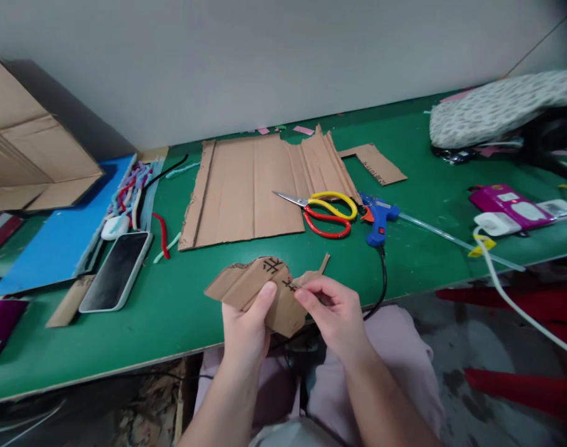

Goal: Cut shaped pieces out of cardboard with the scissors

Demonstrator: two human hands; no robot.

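Cut cardboard piece [239, 288] with black printed characters, creased and irregular in outline, held in front of the torso and, in this view, over the near edge of the green table [162, 338]. Left hand [247, 320] clamped on its lower middle, thumb flat across the near face, fingers hidden behind. Right hand [337, 313] closed in a pinch of thumb and forefinger at the right-hand edge, beside the print, with a narrow tab pointing away above the knuckles. Hands apart from each other, both joined to the cardboard. Directly beyond, lying flat: large cardboard sheet [239, 192], ragged along its far right side. Across its near right corner, scissors [306, 205] with blades together, tip to the left, one yellow and one red handle. Just right of the handles, blue glue gun [379, 225] on its side, with clear glue stick [451, 233] extending rightward from the rear and black cord [384, 279] trailing toward the near edge. Behind the gun, angled cardboard offcut [383, 166]. To the left, phone [118, 270] with dark screen, white case [115, 227] near its far end, and red pipe cleaner [162, 233] to its right. Far right, purple packet [507, 208] near white cable [497, 279].
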